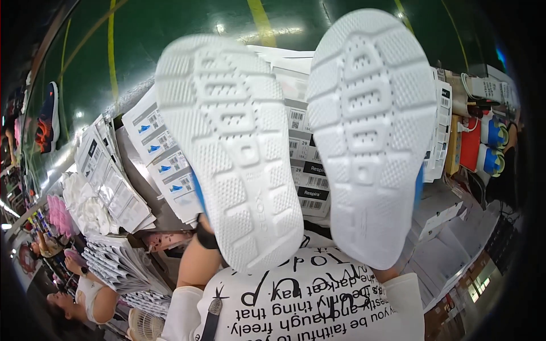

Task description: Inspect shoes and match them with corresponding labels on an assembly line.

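Note:
Two shoes are held up close to the camera, white treaded soles toward me and toes at the top. Slivers of blue upper show along their outer edges. Behind the left shoe runs my left forearm, with a black band at the wrist. My right forearm shows only a little below the right shoe. Both hands are hidden behind the soles, so their fingers cannot be made out; each shoe appears held from behind. Sheets of labels with small blue shoe pictures lie behind the shoes.
A green surface with yellow lines stretches across the far side. There, a dark-and-orange shoe stands at left. Bunched white material and stacked papers are nearer. Blue-and-white shoes sit at right. A person is at lower left.

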A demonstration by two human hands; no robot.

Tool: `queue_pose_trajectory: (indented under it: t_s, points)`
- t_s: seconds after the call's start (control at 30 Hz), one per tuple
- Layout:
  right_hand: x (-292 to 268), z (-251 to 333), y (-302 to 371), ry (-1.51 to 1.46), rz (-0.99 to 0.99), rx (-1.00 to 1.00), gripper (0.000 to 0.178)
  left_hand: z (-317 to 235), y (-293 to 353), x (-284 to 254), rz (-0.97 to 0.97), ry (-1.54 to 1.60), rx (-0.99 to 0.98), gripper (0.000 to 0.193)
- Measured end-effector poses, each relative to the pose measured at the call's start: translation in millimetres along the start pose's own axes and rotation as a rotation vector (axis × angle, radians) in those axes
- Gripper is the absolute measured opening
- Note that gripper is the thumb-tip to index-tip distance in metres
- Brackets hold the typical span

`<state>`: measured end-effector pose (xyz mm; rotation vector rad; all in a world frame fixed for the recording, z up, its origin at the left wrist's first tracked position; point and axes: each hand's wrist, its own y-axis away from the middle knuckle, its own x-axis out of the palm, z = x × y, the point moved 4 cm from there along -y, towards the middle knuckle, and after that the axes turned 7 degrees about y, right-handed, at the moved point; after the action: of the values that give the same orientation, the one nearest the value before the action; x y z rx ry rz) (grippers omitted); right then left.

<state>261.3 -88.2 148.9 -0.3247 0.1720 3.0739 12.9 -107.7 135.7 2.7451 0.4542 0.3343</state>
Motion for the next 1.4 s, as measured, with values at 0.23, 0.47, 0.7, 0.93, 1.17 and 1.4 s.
queue_pose_trajectory:
  t_s: [0.23,0.47,0.7,0.93,1.17,1.4]
  points:
    - [-14.1,-12.2,20.4,-0.074,0.031,0.059,0.058,27.4,21.1,1.2,-0.040,0.191,-0.144,0.070]
    - [-23.9,-17.2,32.1,-0.128,0.015,0.095,0.058,43.0,24.9,-6.8,-0.015,0.397,-0.278,0.069]
    - [-3.4,-21.6,31.9,-0.140,-0.015,0.146,0.057,63.8,35.7,-19.0,0.034,0.628,-0.451,0.069]
    - [-17.5,-30.2,47.1,-0.235,0.046,0.186,0.057,52.6,31.3,-61.8,0.007,0.820,-0.540,0.068]
    - [33.5,3.1,24.8,0.575,0.292,-0.070,0.057,6.2,26.6,-41.3,0.402,-0.511,0.249,0.051]
    - [28.2,65.9,9.2,0.911,0.233,-0.353,0.044,-31.0,-35.0,-160.0,-0.050,-1.282,0.502,0.056]
